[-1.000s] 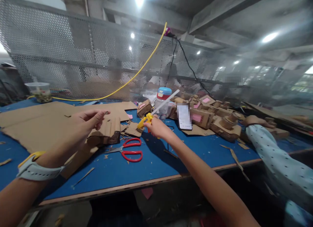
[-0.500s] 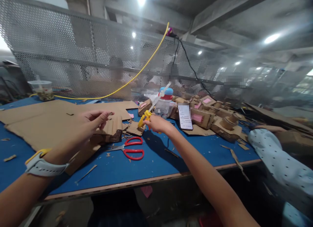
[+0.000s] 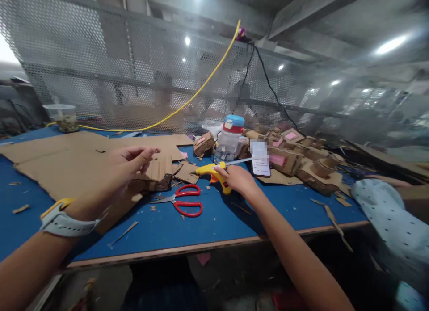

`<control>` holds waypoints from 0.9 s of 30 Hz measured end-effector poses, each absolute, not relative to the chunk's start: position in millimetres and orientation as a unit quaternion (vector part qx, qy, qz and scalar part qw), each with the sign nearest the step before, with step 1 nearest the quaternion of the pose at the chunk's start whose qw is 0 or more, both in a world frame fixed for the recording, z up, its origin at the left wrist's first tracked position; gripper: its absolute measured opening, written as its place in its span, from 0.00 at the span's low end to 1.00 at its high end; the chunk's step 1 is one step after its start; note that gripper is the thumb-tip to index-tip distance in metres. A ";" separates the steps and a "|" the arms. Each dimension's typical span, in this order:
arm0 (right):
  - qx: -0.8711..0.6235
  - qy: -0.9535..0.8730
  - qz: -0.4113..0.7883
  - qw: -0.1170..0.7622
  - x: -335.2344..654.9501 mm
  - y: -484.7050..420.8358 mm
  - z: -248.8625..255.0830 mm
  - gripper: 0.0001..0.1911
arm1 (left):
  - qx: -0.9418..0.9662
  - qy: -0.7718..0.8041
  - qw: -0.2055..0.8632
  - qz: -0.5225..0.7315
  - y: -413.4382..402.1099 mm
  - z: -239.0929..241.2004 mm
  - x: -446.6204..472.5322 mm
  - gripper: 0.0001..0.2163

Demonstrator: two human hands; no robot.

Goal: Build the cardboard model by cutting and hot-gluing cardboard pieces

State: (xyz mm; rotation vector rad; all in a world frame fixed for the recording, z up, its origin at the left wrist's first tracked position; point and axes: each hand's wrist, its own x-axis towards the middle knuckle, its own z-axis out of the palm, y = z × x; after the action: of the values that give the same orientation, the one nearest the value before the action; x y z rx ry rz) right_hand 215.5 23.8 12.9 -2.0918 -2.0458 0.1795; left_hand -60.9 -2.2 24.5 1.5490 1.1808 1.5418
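My right hand point(image 3: 239, 180) is closed on a yellow hot glue gun point(image 3: 219, 174) above the blue table. The gun's nozzle points left, and a long whitish glue stick point(image 3: 243, 161) juts out of its back. Thumb and forefinger of my left hand point(image 3: 132, 161) pinch a small brown piece point(image 3: 157, 150), too small to make out clearly. Just below that hand lies a ribbed cardboard piece point(image 3: 161, 170) with a dark edge. Between the two hands, red-handled scissors point(image 3: 186, 199) rest on the table with their blades toward the left.
Large flat cardboard sheets point(image 3: 67, 154) cover the left side. Behind the glue gun stand a clear bottle point(image 3: 229, 143) with a blue lid and a lit phone point(image 3: 260, 161). Cardboard constructions point(image 3: 288, 157) are piled at the right, near another person's dotted sleeve point(image 3: 385, 208). A drink cup point(image 3: 65, 119) stands far left.
The glue gun has swung level, its stick dropping from upright to pointing right. My right hand has moved slightly right and down. The left hand keeps its pinch.
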 end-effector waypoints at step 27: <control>-0.261 -0.906 0.008 0.332 131.2 78.5 19.6 0.13 | 0.640 0.429 0.083 0.632 -3.7 30.4 -73.5 0.14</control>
State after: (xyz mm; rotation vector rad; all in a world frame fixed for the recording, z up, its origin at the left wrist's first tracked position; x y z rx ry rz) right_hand 131.2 78.5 19.6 -0.6821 -2.3677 0.0203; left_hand -73.5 -3.7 30.4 1.9104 1.2799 1.8883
